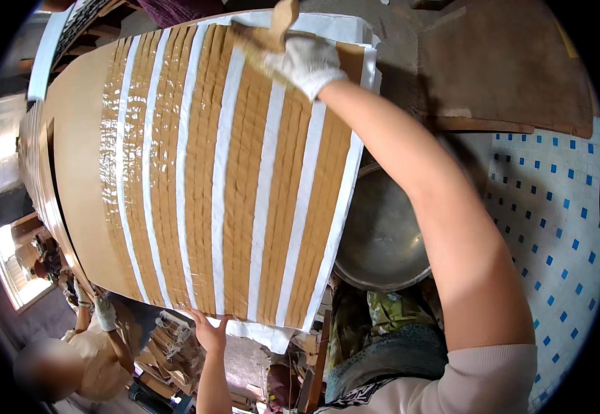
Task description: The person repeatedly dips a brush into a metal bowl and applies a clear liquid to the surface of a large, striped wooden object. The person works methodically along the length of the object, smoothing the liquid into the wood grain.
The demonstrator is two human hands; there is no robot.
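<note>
A big tan board (75,179) lies in front of me, much of it covered with brown strips (245,186) and white bands (225,131) in between. Its left part shines as if wet or coated. At the far right of the board, my right hand (310,65), in a white knit glove, is closed on a wide brush with a wooden handle (284,19); the bristles touch the strips, slightly smeared by motion. My bare left hand (210,336) rests on the near edge, thumb and fingers spread, holding nothing.
A round metal basin (383,234) stands to the right, below the board's edge. A co-worker (100,359) with gloved hands works at the board's left end. Beyond the basin are a brown panel (504,65) and a white floor with blue squares (548,207). Scraps (169,352) lie near the left.
</note>
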